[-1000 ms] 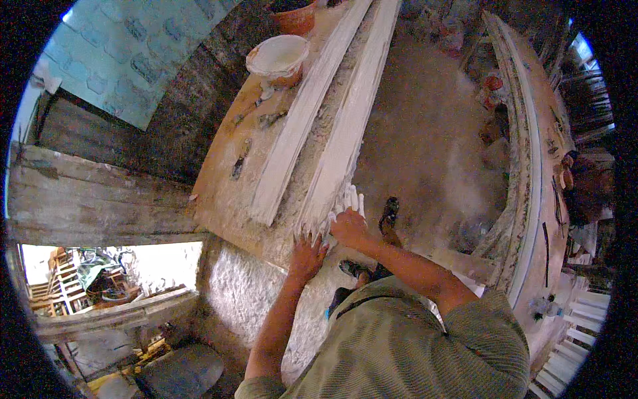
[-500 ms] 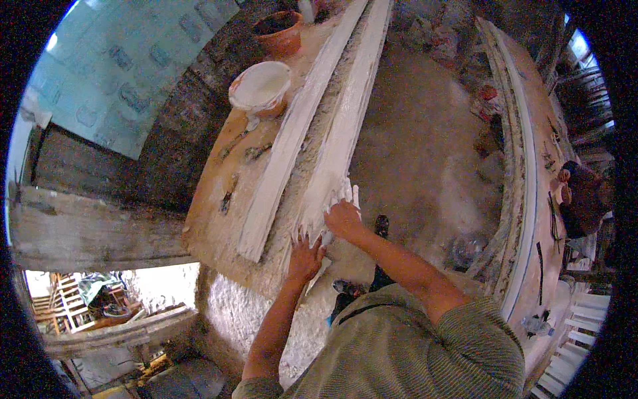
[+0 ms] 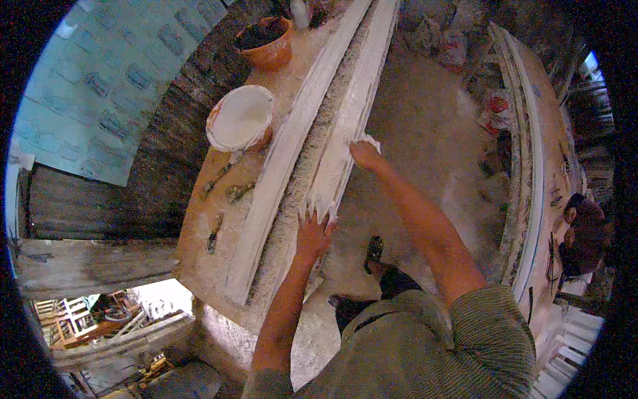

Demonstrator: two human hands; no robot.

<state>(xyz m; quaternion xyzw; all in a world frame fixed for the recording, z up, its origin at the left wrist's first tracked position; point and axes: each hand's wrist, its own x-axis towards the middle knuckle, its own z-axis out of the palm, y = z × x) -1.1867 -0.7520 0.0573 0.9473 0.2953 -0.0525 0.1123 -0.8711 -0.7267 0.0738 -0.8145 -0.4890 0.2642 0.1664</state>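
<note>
A long white plaster strip (image 3: 345, 126) runs away from me along the right edge of the table, its surface wet-looking. My left hand (image 3: 315, 234) lies on its near part, fingers spread and coated in white. Farther up, my right hand (image 3: 366, 156) is at the strip's right edge. White plaster covers its fingertips, and how its fingers are bent cannot be made out. A second white strip (image 3: 279, 176) lies parallel on the left, with a rough, crumb-covered gap between them.
On the wooden table (image 3: 193, 266) stand a bucket of white plaster (image 3: 239, 118) and an orange bucket (image 3: 266, 50) with dark contents. Small tools (image 3: 214, 233) lie near the left edge. Another long table (image 3: 548, 133) is at right, a person (image 3: 585, 233) beside it.
My right hand has moved up along the strip to its outer edge, away from my left hand. My left hand has shifted slightly forward. The view has moved as I stepped.
</note>
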